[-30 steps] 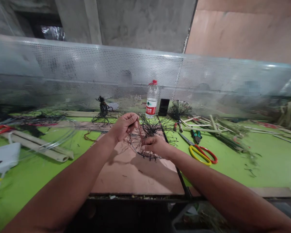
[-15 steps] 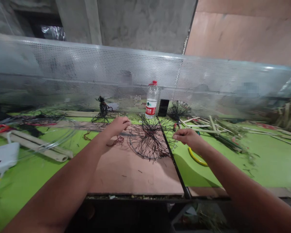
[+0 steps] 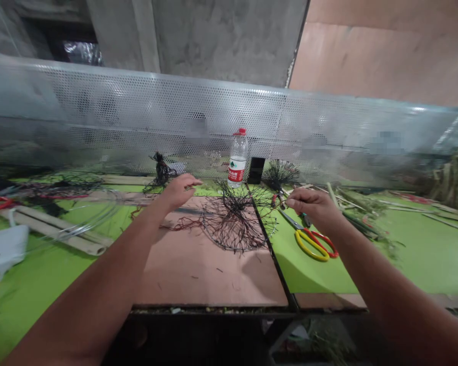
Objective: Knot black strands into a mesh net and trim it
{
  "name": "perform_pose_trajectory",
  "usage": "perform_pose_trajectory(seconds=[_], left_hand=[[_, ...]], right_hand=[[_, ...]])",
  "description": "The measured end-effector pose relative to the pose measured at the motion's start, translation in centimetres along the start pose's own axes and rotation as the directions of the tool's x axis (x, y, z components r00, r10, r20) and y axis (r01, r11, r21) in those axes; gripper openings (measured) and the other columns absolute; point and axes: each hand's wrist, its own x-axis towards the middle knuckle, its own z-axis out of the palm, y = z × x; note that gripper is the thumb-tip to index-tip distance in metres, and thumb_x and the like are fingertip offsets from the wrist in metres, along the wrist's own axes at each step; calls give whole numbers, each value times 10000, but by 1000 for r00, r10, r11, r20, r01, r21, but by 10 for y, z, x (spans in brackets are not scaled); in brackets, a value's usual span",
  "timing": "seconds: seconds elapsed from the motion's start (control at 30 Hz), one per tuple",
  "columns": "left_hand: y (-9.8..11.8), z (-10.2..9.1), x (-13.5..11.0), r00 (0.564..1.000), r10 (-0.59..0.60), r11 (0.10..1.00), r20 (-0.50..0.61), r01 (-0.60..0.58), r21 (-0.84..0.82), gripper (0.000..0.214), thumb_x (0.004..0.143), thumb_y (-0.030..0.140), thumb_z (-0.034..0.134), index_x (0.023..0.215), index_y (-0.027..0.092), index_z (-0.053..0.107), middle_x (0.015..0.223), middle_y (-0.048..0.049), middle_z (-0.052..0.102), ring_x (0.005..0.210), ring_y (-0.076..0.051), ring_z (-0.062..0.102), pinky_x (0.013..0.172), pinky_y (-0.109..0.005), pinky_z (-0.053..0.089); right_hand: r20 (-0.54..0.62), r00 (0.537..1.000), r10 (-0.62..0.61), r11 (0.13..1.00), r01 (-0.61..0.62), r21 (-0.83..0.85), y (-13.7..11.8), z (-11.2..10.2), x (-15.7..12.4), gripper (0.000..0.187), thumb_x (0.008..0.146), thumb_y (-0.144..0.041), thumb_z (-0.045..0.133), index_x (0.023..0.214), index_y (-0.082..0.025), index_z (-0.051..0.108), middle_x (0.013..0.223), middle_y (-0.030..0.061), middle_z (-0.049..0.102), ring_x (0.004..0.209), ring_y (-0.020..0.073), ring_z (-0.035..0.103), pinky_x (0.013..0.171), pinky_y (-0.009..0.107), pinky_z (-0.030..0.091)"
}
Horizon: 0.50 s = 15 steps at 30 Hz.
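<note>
A round wire hoop [image 3: 234,249] lies on the pinkish board, with a tangle of black and dark red strands [image 3: 236,203] spreading from its middle. My left hand [image 3: 181,192] is above the board at the left of the hoop, thumb and fingers closed together; what they hold, if anything, is too small to make out. Dark red threads [image 3: 185,222] run leftward from the hoop below this hand. My right hand [image 3: 315,204] hovers right of the strands in a pinch, its contents unclear. Below it, scissors [image 3: 312,245] with one yellow and one red handle rest on the green surface.
A water bottle [image 3: 237,160] and a black phone-like block [image 3: 256,171] stand behind the hoop. Dark strand bundles [image 3: 161,170] sit at the back. Bamboo pieces [image 3: 61,231] and a white device [image 3: 5,249] lie left. A perforated metal screen [image 3: 137,112] runs behind.
My left hand has shifted left and slightly up. My right hand has risen a little and moved right, uncovering the scissors. The dark red threads now stretch out further left from the hoop.
</note>
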Motion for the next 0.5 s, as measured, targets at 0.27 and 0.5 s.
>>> perform_pose_trajectory(seconds=[0.27, 0.5], left_hand=[[81, 85, -32, 849, 282, 918, 447, -104, -382, 644, 733, 418, 662, 1320, 236, 470, 1225, -132, 568, 1048, -248, 551, 747, -286, 463], [59, 76, -21, 897, 107, 964, 429, 12, -266, 390, 825, 505, 481, 706, 152, 597, 594, -7, 490, 516, -108, 401, 481, -231, 306]], right_hand=[[-23, 999, -28, 997, 29, 76, -17, -8, 1, 194, 736, -377, 672, 662, -201, 638, 618, 12, 518, 573, 125, 445, 542, 278, 360], [-239, 940, 245, 969, -235, 71, 28, -39, 3, 236, 662, -389, 712, 649, -171, 624, 479, -28, 466, 459, 88, 382, 463, 249, 296]])
